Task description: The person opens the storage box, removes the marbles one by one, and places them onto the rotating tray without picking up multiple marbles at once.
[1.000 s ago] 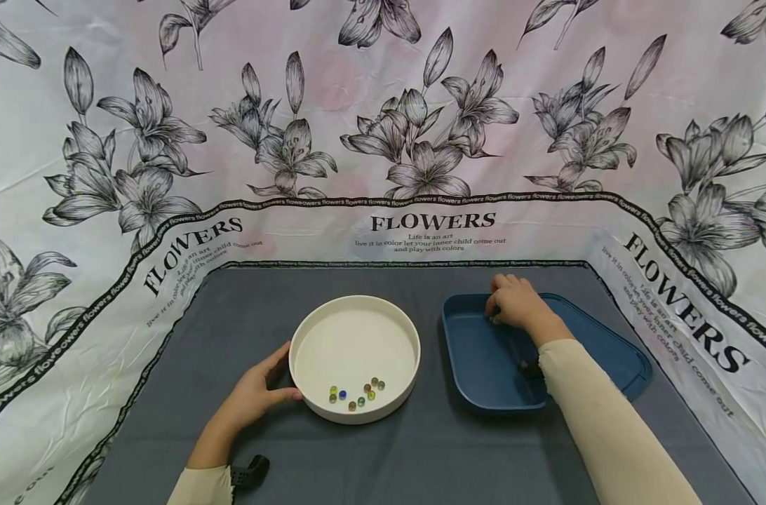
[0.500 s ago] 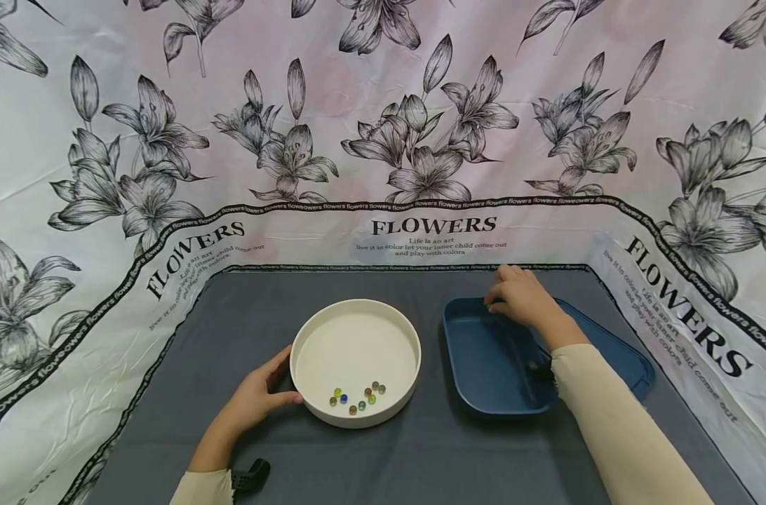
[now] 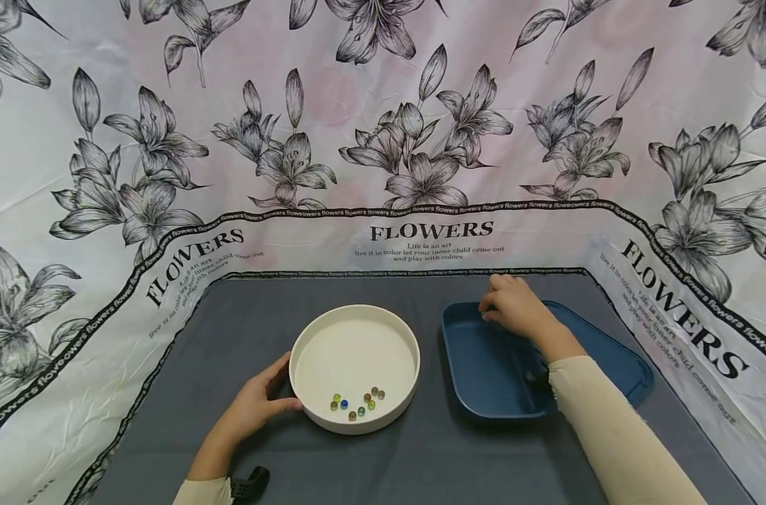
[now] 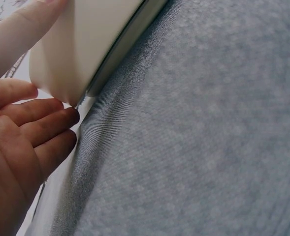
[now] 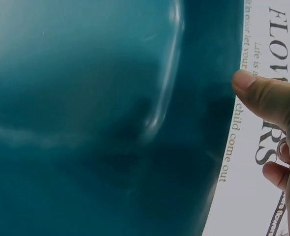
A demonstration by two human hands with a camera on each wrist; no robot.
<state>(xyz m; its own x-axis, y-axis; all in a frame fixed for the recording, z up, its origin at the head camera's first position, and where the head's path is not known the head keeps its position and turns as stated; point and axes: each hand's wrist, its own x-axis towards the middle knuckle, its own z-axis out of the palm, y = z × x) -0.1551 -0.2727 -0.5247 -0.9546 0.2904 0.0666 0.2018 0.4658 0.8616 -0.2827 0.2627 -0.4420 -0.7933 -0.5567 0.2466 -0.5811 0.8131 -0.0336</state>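
Note:
My left hand (image 3: 252, 405) rests against the left outer wall of a round cream tray (image 3: 351, 344), thumb in front and fingers further back. In the left wrist view its fingertips (image 4: 68, 115) touch the tray's lower edge. Several glass marbles (image 3: 367, 398) lie near the front of this tray, one deep blue, others yellow-green or brownish. My right hand (image 3: 515, 308) is over the far edge of a blue tray (image 3: 490, 372), fingers bent downward. A tiny dark spot shows by its fingertips; I cannot tell whether it is a held marble.
Grey cloth (image 3: 383, 470) covers the table under both trays. Behind stands a white cloth printed with black lilies (image 3: 421, 154). The blue tray has a second section (image 3: 610, 351) to the right, partly behind the right forearm. Dark straps show at both wrists.
The right hand lifts slightly, then shifts a little left along the blue tray's far edge. The left hand stays on the cream tray. The head view tilts slightly; the marbles barely shift.

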